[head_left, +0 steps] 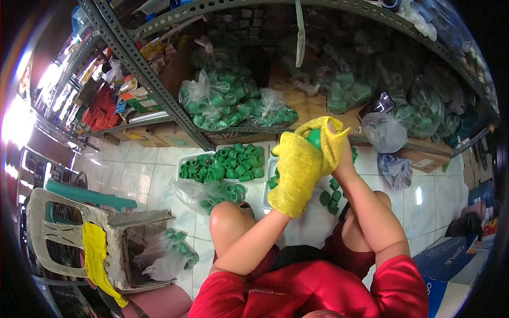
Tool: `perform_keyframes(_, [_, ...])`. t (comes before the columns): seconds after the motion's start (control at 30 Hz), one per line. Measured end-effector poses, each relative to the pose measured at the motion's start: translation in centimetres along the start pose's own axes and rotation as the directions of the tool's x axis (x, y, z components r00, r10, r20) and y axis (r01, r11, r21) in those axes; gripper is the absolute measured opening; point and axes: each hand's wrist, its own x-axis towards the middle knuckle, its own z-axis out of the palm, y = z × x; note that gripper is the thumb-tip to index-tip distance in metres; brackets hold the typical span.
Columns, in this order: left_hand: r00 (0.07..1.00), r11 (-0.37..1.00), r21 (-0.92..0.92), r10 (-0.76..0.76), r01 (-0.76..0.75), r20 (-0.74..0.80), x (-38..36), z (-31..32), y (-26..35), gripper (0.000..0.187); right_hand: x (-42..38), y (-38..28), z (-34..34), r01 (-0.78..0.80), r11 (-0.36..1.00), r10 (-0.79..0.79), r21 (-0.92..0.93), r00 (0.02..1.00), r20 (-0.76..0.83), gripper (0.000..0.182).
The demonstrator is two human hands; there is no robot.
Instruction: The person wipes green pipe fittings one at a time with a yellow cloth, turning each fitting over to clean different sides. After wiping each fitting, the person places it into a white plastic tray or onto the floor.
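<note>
A yellow cloth [299, 172] is wrapped over my left hand [289, 183], hiding its fingers. The cloth continues across to my right hand [339, 146], which is closed with a fold of it around a green pipe fitting [314, 139]. Only part of the fitting shows between the folds, and the two hands are close together in front of the shelf. Below them, a white tray [264, 199] with green fittings is partly hidden by the cloth and my left forearm. Several loose green fittings [332, 199] lie on the floor by my right knee.
Another tray [181, 161] heaped with green fittings stands left of my hands, beside an open plastic bag [204, 196] of fittings. A metal shelf [159, 90] holding bagged fittings [217, 100] spans the front. A worn plastic chair [58, 233] is at left; a blue box [442, 265] at right.
</note>
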Motion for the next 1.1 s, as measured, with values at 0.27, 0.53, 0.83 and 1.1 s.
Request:
perform_keyframes(0.27, [0.959,0.882,-0.384,-0.283,0.275,0.037,2.0,-1.7,4.5,0.039,0.4,-1.1,-0.6,0.014,1.0,-0.014,-0.006,1.0,0.015,0.03])
perform_keyframes(0.53, [0.847,0.558,-0.687,-0.507,0.466,0.162,3.6,-1.6,8.0,0.031,0.6,-3.9,-2.6,0.049,0.313,-0.064,-0.948,0.997,0.03,0.036])
perform_keyframes(0.83, [0.845,0.679,-0.523,-0.506,0.515,0.175,3.1,-2.9,3.2,0.028,-1.6,-2.8,2.3,0.251,0.739,-0.098,-0.624,0.958,0.269,0.039])
perform_keyframes(1.1, [0.909,0.891,-0.288,-0.249,0.35,0.334,2.7,-4.9,1.8,0.042,-2.3,-3.6,2.6,-0.253,0.91,0.349,-0.328,0.895,0.278,0.034])
